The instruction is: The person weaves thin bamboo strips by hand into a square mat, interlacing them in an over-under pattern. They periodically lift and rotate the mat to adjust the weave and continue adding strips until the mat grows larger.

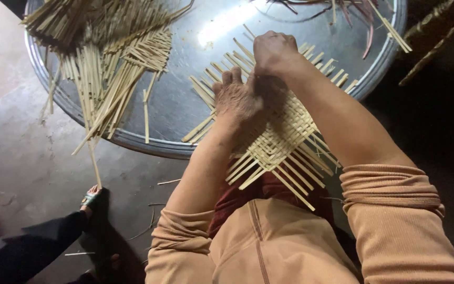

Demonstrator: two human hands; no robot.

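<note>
On the near rim of the round metal tray (pixel 185 113), your woven bamboo mat (pixel 285 134) lies half on the tray and half over your lap, loose strip ends sticking out on every side. Your left hand (pixel 236 97) rests flat on the weave, fingers spread narrowly. Your right hand (pixel 274 51) is curled closed at the mat's far edge, pinching strips there. A pile of loose bamboo strips (pixel 106 58) lies at the tray's far left. Another person's sandalled foot (pixel 91 197) stands on the floor nearby.
</note>
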